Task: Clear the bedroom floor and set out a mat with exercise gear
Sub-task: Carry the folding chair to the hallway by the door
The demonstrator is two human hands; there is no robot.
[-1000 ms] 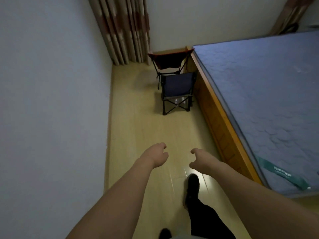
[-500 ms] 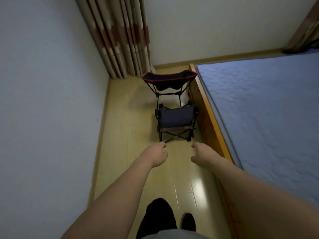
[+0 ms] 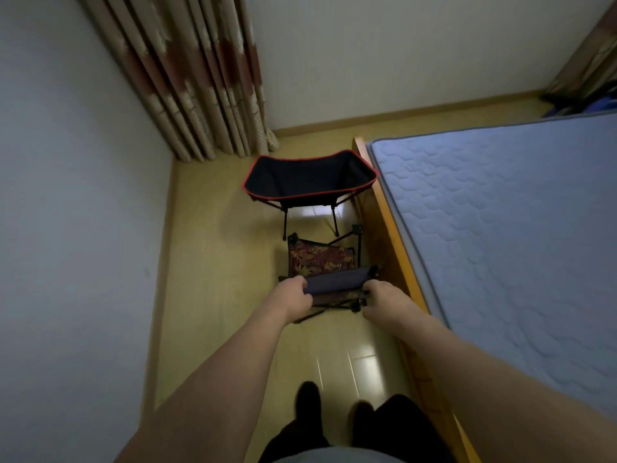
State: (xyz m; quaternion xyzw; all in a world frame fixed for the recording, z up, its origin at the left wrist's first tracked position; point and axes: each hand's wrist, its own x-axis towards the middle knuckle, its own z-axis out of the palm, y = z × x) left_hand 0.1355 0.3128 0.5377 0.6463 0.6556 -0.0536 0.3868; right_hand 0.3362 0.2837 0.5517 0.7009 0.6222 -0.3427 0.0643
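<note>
— Feet [image 3: 309, 401] first, then: ours are planted on the wooden floor [image 3: 213, 262] in the narrow strip between the left wall and the bed frame [image 3: 390, 235]. Why both arms out?

— We judge it a two-handed lift. Our left hand [image 3: 292, 295] curls over the left end of the small folding chair's [image 3: 325, 265] dark backrest bar; our right hand [image 3: 379, 300] wraps round the right end, by the frame joint. Gripping both ends should keep it level.

— And where does that chair stand?

— On the floor, just beside the bed frame's long edge, its flower-patterned seat facing away from us. It blocks the strip where a mat would probably go, so we take it for the first thing to clear.

— Anything beyond it?

— A second camping chair [image 3: 310, 178], black with red trim, stands near the bed frame's far corner, apart from the first. Behind it the curtain [image 3: 200, 78] hangs into the room's left corner. No mat or exercise gear do we see yet.
</note>
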